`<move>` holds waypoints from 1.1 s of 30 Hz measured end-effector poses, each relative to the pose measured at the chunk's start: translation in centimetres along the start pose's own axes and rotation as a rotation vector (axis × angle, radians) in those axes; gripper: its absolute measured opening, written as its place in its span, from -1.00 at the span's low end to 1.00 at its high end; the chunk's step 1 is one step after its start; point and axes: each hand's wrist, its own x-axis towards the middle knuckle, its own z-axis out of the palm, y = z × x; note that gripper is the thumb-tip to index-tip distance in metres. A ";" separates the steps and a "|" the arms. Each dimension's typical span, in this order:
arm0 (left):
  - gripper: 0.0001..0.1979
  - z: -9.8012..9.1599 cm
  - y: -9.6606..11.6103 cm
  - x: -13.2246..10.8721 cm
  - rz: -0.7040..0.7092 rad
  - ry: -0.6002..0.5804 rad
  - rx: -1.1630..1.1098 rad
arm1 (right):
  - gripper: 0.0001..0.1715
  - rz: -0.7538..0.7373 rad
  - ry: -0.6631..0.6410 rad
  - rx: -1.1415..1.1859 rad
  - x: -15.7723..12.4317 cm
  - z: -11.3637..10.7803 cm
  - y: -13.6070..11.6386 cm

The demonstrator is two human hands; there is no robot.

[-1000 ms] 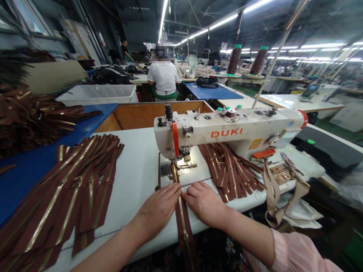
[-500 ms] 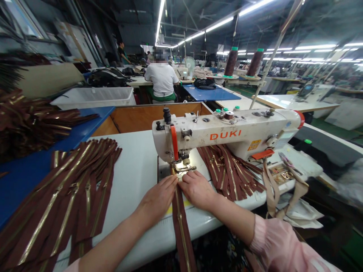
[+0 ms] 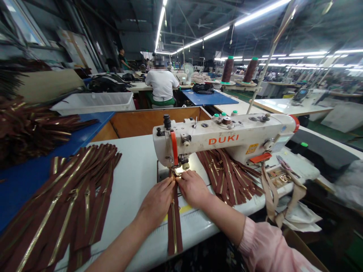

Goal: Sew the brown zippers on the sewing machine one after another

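Observation:
A brown zipper with gold teeth [image 3: 173, 223] lies on the white table [image 3: 136, 177], running from the table's front edge up under the needle of the white DUKI sewing machine [image 3: 227, 139]. My left hand [image 3: 157, 202] rests on the zipper's left side, fingers pressed together on the tape just below the presser foot. My right hand [image 3: 193, 187] lies on its right side, fingertips meeting the left hand's at the needle. Both hands hold the zipper flat against the machine bed.
A stack of brown zippers [image 3: 70, 196] lies at the left on the table, another pile [image 3: 229, 173] behind the machine. More zippers [image 3: 31, 128] are heaped on a blue surface. A beige strap [image 3: 272, 196] hangs at the right. A person in white [image 3: 162, 85] sits ahead.
Both hands have slid forward along the zipper toward the needle. The zipper has fed under the presser foot, and its tail now ends at the table's front edge.

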 end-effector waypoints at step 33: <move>-0.39 -6.1 6.6 -12.7 -0.150 -0.082 -0.118 | -0.54 -0.232 0.010 0.236 -2.4 1.8 -4.1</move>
